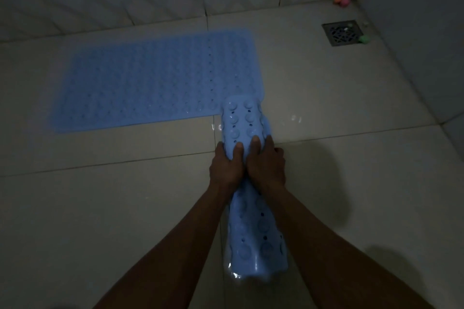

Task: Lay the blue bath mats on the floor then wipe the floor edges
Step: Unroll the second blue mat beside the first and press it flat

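One blue bath mat (153,83) lies flat on the pale tiled floor, along the far wall at the left. A second blue mat (244,120) is rolled into a tube with its suction cups facing out, running from near my body toward the flat mat's right end. My left hand (227,165) and my right hand (266,163) grip the roll side by side around its middle, thumbs on top. The roll's far end overlaps the flat mat's near right corner in the view.
A square metal floor drain (342,32) sits at the far right near the wall corner. Small orange and pink objects (341,0) lie in the corner, and a green one (364,39) beside the drain. Tiled walls close the back and right.
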`<action>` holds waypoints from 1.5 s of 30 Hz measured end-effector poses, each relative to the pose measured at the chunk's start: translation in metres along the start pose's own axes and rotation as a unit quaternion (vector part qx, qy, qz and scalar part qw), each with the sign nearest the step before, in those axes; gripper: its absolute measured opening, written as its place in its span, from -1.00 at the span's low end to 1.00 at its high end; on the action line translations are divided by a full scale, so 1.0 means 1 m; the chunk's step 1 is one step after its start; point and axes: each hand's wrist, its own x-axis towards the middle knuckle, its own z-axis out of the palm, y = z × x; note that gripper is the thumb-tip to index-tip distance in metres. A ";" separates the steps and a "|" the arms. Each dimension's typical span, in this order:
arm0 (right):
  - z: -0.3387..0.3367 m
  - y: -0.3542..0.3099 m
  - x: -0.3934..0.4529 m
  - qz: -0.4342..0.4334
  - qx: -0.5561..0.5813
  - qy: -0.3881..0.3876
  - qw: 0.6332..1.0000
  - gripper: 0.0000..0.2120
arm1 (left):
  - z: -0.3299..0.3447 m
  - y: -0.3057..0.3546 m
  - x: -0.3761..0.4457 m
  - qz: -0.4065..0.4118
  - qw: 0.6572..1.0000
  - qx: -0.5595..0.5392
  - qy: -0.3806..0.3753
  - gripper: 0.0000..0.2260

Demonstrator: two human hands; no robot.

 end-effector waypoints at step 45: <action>0.027 -0.019 -0.048 -0.068 0.045 -0.008 0.997 -0.57 | -0.084 -0.041 -0.021 0.011 0.998 -0.027 -0.063 -0.56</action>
